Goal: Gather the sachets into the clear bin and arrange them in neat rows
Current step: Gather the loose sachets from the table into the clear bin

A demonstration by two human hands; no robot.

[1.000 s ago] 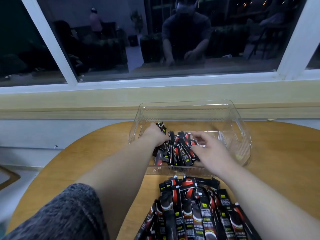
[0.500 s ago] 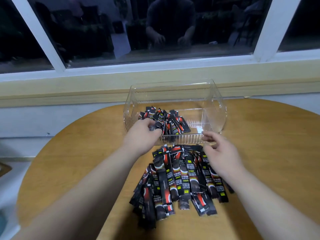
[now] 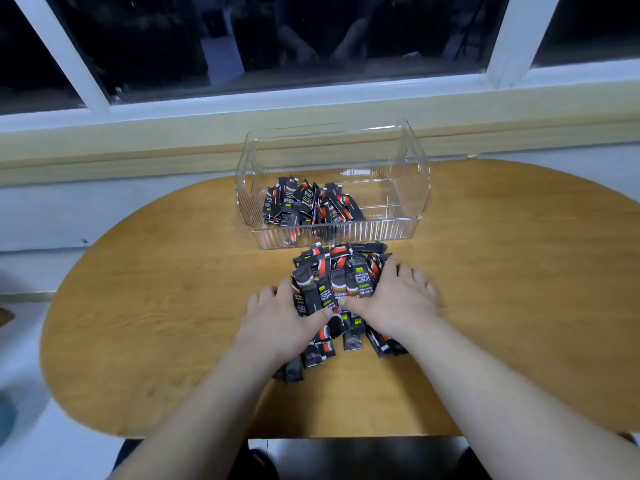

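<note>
- Head view looks down on a loose pile of sachets (image 3: 337, 277) lying on the wooden table (image 3: 156, 306), just in front of the clear bin (image 3: 417, 199) and nearly touching its ribbed front wall.
- At the pile's left edge, the left hand (image 3: 277, 322) has its fingers spread and fairly straight, pressing inward, with the thumb laid across the top packets.
- On the opposite edge, the right hand (image 3: 394, 303) mirrors it, fingers fanned apart and the thumb resting on the top of the heap.
- Both palms cover the sachets beneath them, so how many lie under each hand cannot be made out.
- Near ends of several sachets poke out from under the wrists towards the viewer; the rest of their length is hidden.
- Inside the bin a second batch of sachets (image 3: 304, 204) leans together in the left half, roughly upright but uneven.
- Ribs in the bin's front wall distort the lower ends of those packets.
- Print on the black and red wrappers is too blurred to read.
- Both forearms are cut off by the bottom edge, and the table's right side runs out of view.
- Beyond the bin, the dark window (image 3: 311, 39) gives only faint reflections that cannot be identified.
</note>
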